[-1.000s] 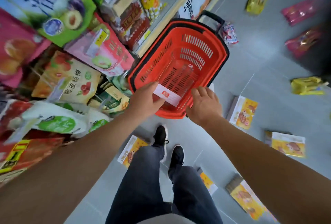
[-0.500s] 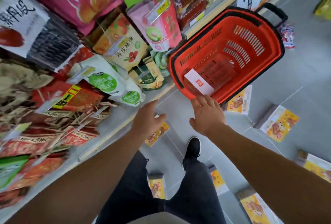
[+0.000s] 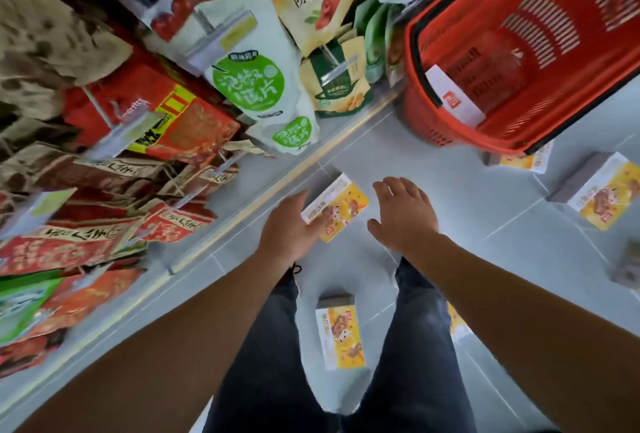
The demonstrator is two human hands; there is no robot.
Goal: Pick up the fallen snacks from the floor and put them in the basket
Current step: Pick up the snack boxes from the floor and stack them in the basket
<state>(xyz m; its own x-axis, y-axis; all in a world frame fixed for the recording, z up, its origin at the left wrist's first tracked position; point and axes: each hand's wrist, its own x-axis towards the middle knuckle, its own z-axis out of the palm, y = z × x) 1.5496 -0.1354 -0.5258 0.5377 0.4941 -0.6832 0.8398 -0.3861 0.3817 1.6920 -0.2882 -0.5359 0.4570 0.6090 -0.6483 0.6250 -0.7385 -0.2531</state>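
change: both hands have left the red basket, a white box now inside it | left hand released, fingers touching yellow snack box on floor below the basket | right hand spread, empty, beside it | around: more boxes between the legs, shelf edge close left

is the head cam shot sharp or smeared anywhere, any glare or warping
Head view: shelf packets at left are motion-smeared; the yellow box between the left hand and right hand is fairly legible; wide-angle lens bends the red basket; even lighting, no strong glare.
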